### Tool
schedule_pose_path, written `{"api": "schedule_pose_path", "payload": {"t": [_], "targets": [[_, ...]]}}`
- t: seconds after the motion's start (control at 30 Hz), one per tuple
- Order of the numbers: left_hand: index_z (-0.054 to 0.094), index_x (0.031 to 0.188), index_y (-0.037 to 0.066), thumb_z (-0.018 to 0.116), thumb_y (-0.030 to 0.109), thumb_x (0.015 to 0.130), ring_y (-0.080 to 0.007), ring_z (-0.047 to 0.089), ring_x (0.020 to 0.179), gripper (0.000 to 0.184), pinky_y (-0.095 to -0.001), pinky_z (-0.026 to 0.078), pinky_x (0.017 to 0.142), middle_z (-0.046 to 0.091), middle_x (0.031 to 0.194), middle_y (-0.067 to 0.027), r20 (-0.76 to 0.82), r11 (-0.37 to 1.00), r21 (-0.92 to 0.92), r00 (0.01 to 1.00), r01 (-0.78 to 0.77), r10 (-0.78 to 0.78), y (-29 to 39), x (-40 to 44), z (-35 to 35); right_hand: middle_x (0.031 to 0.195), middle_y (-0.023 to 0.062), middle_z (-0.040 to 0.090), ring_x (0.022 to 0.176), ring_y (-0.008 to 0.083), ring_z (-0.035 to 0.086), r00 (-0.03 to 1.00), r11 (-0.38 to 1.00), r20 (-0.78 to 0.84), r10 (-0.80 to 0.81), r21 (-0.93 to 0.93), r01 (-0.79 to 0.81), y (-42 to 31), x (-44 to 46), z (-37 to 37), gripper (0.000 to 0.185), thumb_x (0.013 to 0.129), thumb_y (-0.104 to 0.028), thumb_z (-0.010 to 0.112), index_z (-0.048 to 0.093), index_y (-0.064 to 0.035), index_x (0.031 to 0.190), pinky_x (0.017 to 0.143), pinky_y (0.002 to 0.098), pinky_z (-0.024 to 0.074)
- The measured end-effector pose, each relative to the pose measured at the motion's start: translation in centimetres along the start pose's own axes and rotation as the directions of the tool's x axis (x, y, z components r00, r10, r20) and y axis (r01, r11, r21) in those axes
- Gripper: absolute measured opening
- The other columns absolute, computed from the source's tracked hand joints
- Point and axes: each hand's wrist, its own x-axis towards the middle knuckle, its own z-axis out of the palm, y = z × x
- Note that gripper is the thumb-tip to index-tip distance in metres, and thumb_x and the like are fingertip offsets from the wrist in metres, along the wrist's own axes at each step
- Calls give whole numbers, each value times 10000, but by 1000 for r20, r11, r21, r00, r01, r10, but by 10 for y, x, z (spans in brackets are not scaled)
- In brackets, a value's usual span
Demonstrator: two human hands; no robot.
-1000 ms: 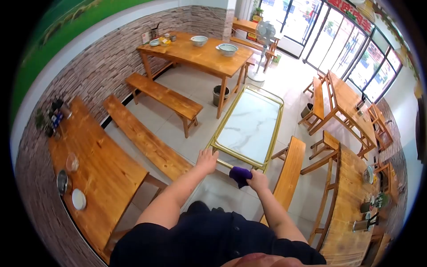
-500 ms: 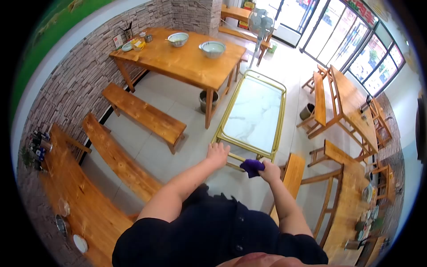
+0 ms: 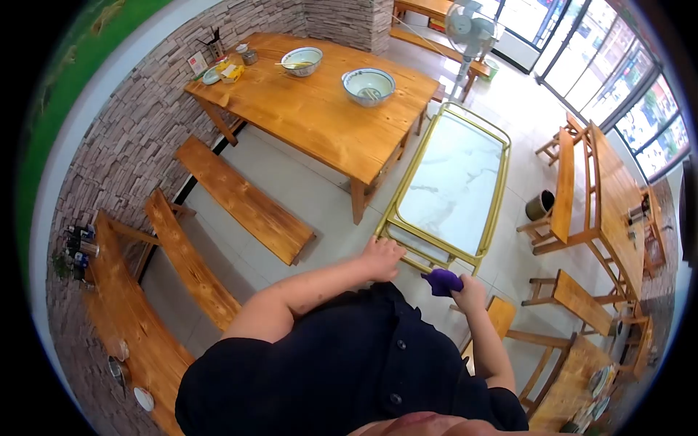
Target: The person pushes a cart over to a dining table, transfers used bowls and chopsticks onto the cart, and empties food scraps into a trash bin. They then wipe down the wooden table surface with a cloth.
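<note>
Fingers (image 3: pixel 465 293) round crumpled cloth (image 3: pixel 441 282), marbled cart (image 3: pixel 454 182)

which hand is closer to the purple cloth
Right: the right hand holds the purple cloth. The left hand is left of it, at the near end of the cart.

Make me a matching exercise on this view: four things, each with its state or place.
1. cloth
2. trolley
3. left hand
4. floor fan

A. standing beyond the trolley's far end
B. marble-patterned top, gold-coloured frame
C. purple, held in the right hand
D. at the trolley's near left corner

Pairs: 1-C, 2-B, 3-D, 4-A
</note>
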Motion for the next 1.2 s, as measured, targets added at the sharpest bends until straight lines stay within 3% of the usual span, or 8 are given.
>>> {"api": "schedule_pose_path", "payload": {"t": [0.13, 0.2, 0.3, 0.43, 0.6, 0.7, 0.93, 1.2], "targets": [[526, 1245, 122, 649, 399, 787, -272, 545, 1060, 550, -435, 365, 944, 595, 1094, -113, 47, 957, -278, 994, -86, 103, -34, 38, -4, 951, 141, 645, 926, 332, 609, 949, 999, 315, 24, -38, -13, -3, 41, -44, 358, 720, -341, 717, 630, -76, 944, 783, 440, 484], [520, 1244, 110, 620, 377, 845, -264, 564, 1057, 491, -420, 401, 938, 609, 1115, -114, 133, 880, -464, 975, -99, 180, -55, 53, -11, 1057, 140, 621, 1005, 335, 580, 968, 984, 203, -147, -65, 164, -15, 54, -68, 453, 719, -358, 728, 619, -73, 1054, 849, 442, 461], [529, 1218, 110, 551, 324, 936, -235, 592, 1038, 355, -378, 477, 886, 617, 1125, -101, 120, 276, -951, 989, 140, -85, -131, 99, -9, 1208, 145, 564, 1120, 347, 516, 968, 973, 117, -222, 83, 214, -32, 87, -75, 545, 737, -355, 719, 587, -58, 1174, 944, 457, 409], [467, 1248, 14, 529, 294, 964, -221, 592, 1050, 403, -353, 515, 880, 594, 1136, -113, 317, -608, -792, 887, 52, -336, -300, 179, -34, 1208, 170, 575, 1105, 360, 536, 995, 970, 12, -98, 224, 93, -60, 126, -35, 449, 801, -288, 658, 588, -40, 1169, 944, 446, 423], [421, 1256, -60, 531, 281, 958, -307, 556, 1104, 465, -391, 491, 945, 502, 1249, -203, 313, -649, -738, 760, -183, -570, -416, 275, -88, 840, 79, 650, 778, 283, 610, 973, 994, -223, 67, 101, -45, -89, 157, 3, 132, 799, -200, 615, 649, -77, 836, 684, 402, 459], [389, 1277, -77, 536, 255, 949, -343, 512, 1156, 490, -397, 472, 980, 469, 1258, -242, 258, -782, -604, 890, -155, -376, -455, 310, -79, 791, 83, 633, 740, 290, 602, 964, 991, -231, 131, 47, -124, -103, 169, 4, 111, 792, -188, 614, 642, -83, 815, 656, 406, 444], [434, 1256, -14, 561, 91, 825, -352, 476, 1193, 462, -493, 406, 1057, 505, 1248, -189, 315, -831, -537, 879, -147, -359, -476, 335, -55, 709, 90, 601, 679, 289, 587, 943, 970, -227, 242, 60, -234, -124, 197, -2, 104, 812, -166, 593, 641, -84, 770, 630, 401, 443], [486, 1210, -8, 523, 50, 767, -292, 553, 1111, 449, -427, 494, 982, 574, 1184, -145, 325, -707, -705, 865, -47, -382, -454, 328, -89, 654, 34, 585, 627, 228, 582, 917, 957, -275, 290, 90, -275, -120, 196, -3, 47, 738, -148, 629, 643, -117, 705, 581, 368, 447]]}}
